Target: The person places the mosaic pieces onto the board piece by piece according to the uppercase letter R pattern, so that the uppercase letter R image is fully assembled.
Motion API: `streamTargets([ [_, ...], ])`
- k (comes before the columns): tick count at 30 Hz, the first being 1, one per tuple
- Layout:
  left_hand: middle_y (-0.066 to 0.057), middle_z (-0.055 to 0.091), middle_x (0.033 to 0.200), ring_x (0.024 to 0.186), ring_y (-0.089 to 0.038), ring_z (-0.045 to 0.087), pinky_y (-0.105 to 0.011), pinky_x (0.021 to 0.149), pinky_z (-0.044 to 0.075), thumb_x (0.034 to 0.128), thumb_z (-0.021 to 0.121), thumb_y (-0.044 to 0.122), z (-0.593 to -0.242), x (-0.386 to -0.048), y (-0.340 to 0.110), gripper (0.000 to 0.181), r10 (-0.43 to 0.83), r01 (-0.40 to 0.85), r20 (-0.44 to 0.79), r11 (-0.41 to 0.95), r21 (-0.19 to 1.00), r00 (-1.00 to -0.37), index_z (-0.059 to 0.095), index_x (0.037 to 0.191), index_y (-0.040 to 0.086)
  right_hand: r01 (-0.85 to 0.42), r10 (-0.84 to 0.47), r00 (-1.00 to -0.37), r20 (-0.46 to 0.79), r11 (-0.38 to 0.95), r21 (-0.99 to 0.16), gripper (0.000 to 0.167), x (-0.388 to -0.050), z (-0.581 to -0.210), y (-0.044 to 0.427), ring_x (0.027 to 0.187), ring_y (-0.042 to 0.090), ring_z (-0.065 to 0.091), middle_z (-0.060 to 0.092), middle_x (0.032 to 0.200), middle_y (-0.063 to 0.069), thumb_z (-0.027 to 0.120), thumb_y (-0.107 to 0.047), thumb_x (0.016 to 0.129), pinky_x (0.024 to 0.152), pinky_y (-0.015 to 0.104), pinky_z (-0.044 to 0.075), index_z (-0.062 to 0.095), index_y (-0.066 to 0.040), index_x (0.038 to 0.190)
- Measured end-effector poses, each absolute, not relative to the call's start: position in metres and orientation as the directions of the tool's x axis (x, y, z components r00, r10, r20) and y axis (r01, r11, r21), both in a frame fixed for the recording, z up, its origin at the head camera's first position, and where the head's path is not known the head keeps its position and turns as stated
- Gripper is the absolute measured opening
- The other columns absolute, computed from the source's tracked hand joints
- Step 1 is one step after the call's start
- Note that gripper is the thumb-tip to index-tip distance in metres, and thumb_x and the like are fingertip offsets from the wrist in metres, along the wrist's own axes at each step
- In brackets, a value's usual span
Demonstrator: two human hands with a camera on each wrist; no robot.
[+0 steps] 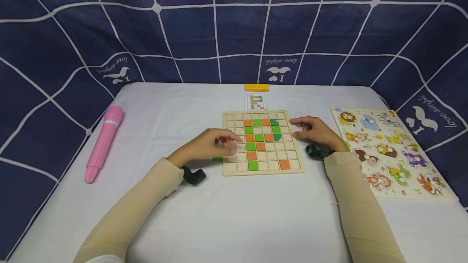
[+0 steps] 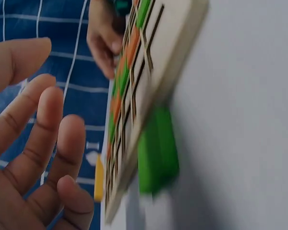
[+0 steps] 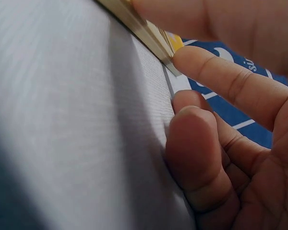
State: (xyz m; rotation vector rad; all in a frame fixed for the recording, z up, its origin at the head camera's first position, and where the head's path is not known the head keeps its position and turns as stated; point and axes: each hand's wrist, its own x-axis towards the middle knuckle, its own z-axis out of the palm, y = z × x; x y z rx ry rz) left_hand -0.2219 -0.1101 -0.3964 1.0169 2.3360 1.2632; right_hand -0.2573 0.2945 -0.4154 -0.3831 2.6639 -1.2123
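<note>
A wooden grid board (image 1: 268, 155) lies on the white table, with green and orange squares set in it and green rounded pieces (image 1: 274, 122) at the right of the pattern. One orange square (image 1: 284, 164) sits apart at its lower right. My left hand (image 1: 210, 144) hovers over the board's left side, fingers loosely bent and nothing between them. Green blocks (image 2: 158, 148) rest against the left edge of the board, below that hand. At the right edge, my right hand (image 1: 312, 131) touches the board's rim with its fingertips; its other fingers are loosely curled.
Behind the board lie a pattern card (image 1: 255, 101) and a yellow bar (image 1: 256, 87). To the right is an animal puzzle board (image 1: 395, 153); to the left, a pink microphone-shaped object (image 1: 104, 144). A dark blue cloth (image 1: 241, 27) with white lines hangs around the table.
</note>
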Motion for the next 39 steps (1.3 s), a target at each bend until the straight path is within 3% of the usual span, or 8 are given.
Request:
streamTargets([
  [4,0.001,0.072,0.102,0.094,-0.019,0.062,-0.030,0.084,0.049,0.0963,0.081,0.012,-0.400,-0.230,-0.135,0.035,0.677,0.411,0.034,0.405,0.817,-0.735,0.075,0.130,0.004,-0.172,-0.320,-0.947,-0.044,0.617,-0.768,0.055,-0.257,-0.416,0.296,0.085,0.019,0.048,0.060,0.115,0.019,0.083,-0.009,0.093,0.074,0.026,0.040,0.065,0.007,0.143],
  [17,-0.015,0.074,0.116,0.099,-0.020,0.064,-0.024,0.086,0.050,0.0963,0.078,0.004,-0.408,-0.242,-0.164,0.040,0.651,0.285,-0.059,0.410,0.866,-0.757,0.070,0.135,-0.005,-0.172,-0.320,-0.946,-0.047,0.621,-0.765,0.056,-0.258,-0.416,0.296,0.088,0.020,0.048,0.061,0.120,0.021,0.084,-0.008,0.094,0.076,0.025,0.040,0.064,0.008,0.143],
  [23,-0.011,0.073,0.113,0.098,-0.021,0.063,-0.026,0.087,0.050,0.0931,0.082,0.006,-0.409,-0.240,-0.163,0.045,0.659,0.285,-0.088,0.437,0.853,-0.747,0.070,0.135,-0.003,-0.168,-0.317,-0.947,-0.054,0.631,-0.758,0.055,-0.259,-0.417,0.296,0.088,0.020,0.047,0.061,0.119,0.020,0.083,-0.008,0.094,0.076,0.025,0.040,0.064,0.007,0.144],
  [31,-0.004,0.069,0.115,0.101,-0.023,0.055,-0.035,0.089,0.045,0.0832,0.094,0.017,-0.410,-0.234,-0.161,0.055,0.616,0.250,-0.177,0.542,0.803,-0.767,0.075,0.134,0.010,-0.149,-0.307,-0.949,-0.069,0.631,-0.761,0.055,-0.261,-0.419,0.298,0.087,0.020,0.048,0.059,0.119,0.021,0.083,-0.008,0.094,0.076,0.026,0.040,0.065,0.006,0.144],
  [39,0.003,0.063,0.100,0.092,-0.019,0.053,-0.033,0.086,0.044,0.0763,0.099,0.022,-0.411,-0.232,-0.155,0.045,0.640,0.374,-0.143,0.599,0.708,-0.755,0.075,0.114,0.013,-0.152,-0.312,-0.948,-0.064,0.620,-0.769,0.054,-0.259,-0.418,0.297,0.087,0.020,0.048,0.059,0.117,0.021,0.083,-0.008,0.094,0.076,0.025,0.040,0.065,0.007,0.143],
])
